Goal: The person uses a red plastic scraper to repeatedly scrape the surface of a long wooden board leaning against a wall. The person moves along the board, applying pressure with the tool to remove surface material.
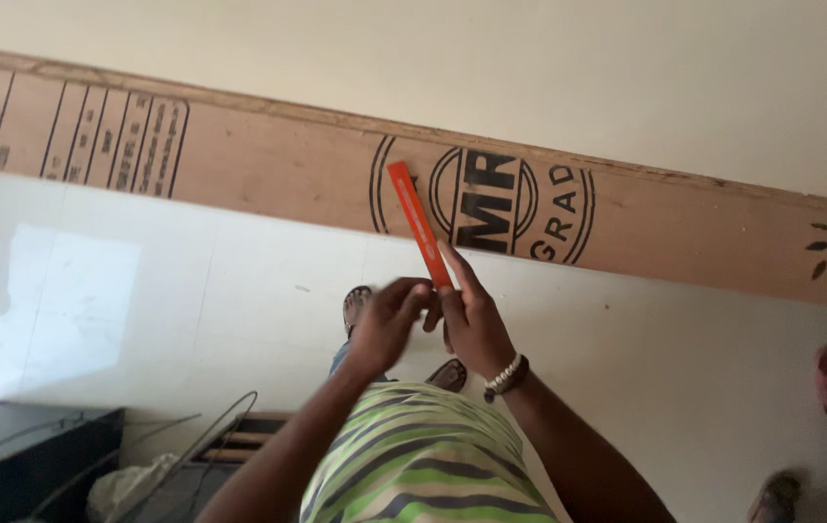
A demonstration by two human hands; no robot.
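I see right hand (474,320) pinching orange ruler (420,225) at lower end, left hand (389,320) fingers closing on same end. Ruler over plywood board (268,165); judged light, thin, stiff; grip flat faces.

Room under carpentry or fit-out work. A long stamped plywood board (336,165) leans along a plain cream wall (530,58) above a white tiled floor (190,291); loose wire (210,426) and a dark cabinet (26,455) lie nearby.

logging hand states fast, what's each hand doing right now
Left hand: blurred, fingers curled at the ruler's lower end, grip unclear.
Right hand: holding the ruler.
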